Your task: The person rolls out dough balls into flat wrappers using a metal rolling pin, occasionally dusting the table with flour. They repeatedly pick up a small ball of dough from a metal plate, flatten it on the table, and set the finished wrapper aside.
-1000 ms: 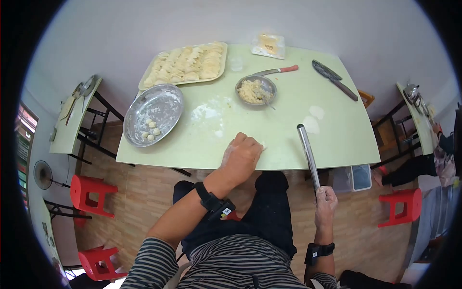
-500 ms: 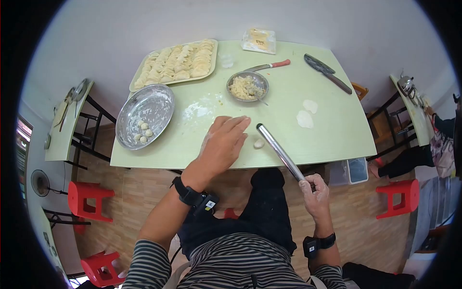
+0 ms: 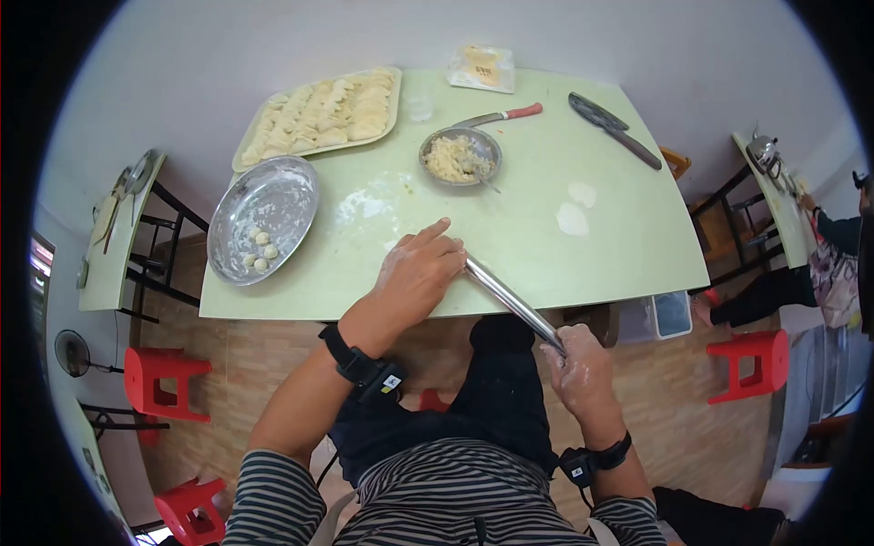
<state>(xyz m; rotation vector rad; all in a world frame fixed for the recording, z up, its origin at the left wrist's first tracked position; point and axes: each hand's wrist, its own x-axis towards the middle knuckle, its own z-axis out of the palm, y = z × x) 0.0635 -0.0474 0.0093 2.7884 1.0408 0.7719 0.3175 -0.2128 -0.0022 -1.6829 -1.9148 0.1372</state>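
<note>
My right hand (image 3: 583, 369), dusted with flour, is wrapped round the near end of a shiny metal rod (image 3: 510, 298). The rod slants up and left over the table's front edge. At its far end is my left hand (image 3: 421, 273), palm down, fingers bent together over the tabletop; what lies under them is hidden. Two flat dough rounds (image 3: 573, 219) lie to the right on the pale green table (image 3: 510, 218). Beyond my hands stands a metal bowl of filling (image 3: 460, 156) with a spoon in it. A metal pan (image 3: 273, 205) at the left holds several small dough balls (image 3: 261, 250).
A tray of dumplings (image 3: 319, 116) is at the back left. A red-handled knife (image 3: 510, 115), a dark-handled cleaver (image 3: 628, 141) and a wrapper package (image 3: 481, 69) lie at the back. A co-worker (image 3: 833, 246) is at the far right. Red stools (image 3: 751, 364) stand beside the table.
The rod's far end has moved left to my left hand. The right hand has closed more fully round the near end. The small dough ball near the rod is now out of sight.
</note>
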